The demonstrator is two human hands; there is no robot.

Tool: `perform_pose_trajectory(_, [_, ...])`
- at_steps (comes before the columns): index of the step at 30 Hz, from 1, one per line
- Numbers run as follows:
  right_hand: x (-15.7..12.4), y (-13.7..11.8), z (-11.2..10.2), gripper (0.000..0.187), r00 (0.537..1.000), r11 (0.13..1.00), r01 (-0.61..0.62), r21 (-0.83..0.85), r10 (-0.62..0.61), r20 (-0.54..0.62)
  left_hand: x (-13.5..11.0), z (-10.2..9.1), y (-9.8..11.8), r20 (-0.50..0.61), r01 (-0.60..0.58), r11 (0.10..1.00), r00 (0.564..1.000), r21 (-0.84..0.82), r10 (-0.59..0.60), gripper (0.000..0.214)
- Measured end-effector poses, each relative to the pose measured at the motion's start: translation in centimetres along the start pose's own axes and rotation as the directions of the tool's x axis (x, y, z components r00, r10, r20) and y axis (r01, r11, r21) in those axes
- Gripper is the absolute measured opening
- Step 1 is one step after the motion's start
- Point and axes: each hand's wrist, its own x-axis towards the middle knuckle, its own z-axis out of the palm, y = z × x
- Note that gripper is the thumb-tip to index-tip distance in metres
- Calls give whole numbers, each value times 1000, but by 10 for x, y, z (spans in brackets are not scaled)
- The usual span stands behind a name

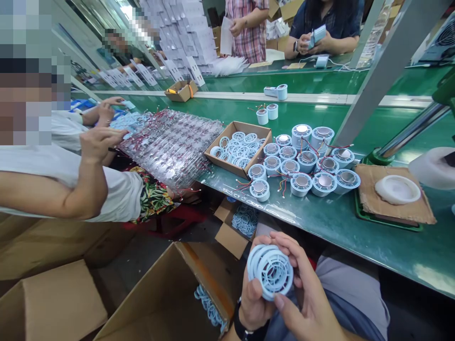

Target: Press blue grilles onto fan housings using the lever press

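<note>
Over my lap, both hands hold a stack of light blue plastic rings (273, 274); the front ring has an inner circle joined by short spokes. My left hand (253, 303), with a dark band at the wrist, closes around the stack's left side, thumb on its front. My right hand (305, 289) grips the other side, fingers over the top and thumb at the lower edge. On the bench beyond are several blue cylindrical units (301, 182) with silver discs and thin red wires. Beside them stands a cardboard tray (231, 168) of loose blue rings.
A hand press with a green base (386, 156) and a cardboard pad (369, 182) is on the right. Large open cartons (142, 293) stand on the floor to the left. A co-worker's arm (85, 189) is near a wire-covered plastic sheet (177, 147). More people work across the bench.
</note>
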Motion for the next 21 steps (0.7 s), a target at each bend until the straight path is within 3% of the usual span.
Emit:
perform_pose_trajectory(5, [-2, 5, -7, 56, 994, 995, 49, 86, -57, 88, 1, 2, 1, 2, -24, 997, 1000, -67, 24, 58])
perform_pose_trajectory(9, [7, 11, -18, 27, 992, 990, 31, 138, -13, -126, 3, 5, 6, 60, 0, 989, 998, -147, 9, 47])
perform_pose_trajectory(11, [14, 13, -24, 27, 970, 992, 59, 109, -32, -239, 4, 3, 7, 89, 43, 980, 996, -193, -26, 45])
perform_pose_trajectory(12, [17, 14, -27, 27, 961, 994, 70, 85, -44, -275, 4, 2, 7, 97, 60, 976, 994, -208, -41, 45])
perform_pose_trajectory(14, [20, 14, -32, 10, 951, 995, 81, 63, -58, -305, 4, 0, 6, 102, 76, 973, 993, -220, -54, 45])
perform_pose_trajectory(17, [16, 12, -37, 39, 974, 995, 103, -15, -104, -202, 4, -1, 3, 112, 64, 979, 993, -193, -43, 47])
perform_pose_trajectory(19, [11, 9, -39, 52, 984, 973, 166, -161, -173, -30, 3, -2, 2, 131, 48, 986, 991, -159, -27, 53])
perform_pose_trajectory(21, [8, 5, -41, 68, 966, 922, 256, -290, -232, 112, 0, -6, 2, 138, 70, 992, 989, -105, -55, 63])
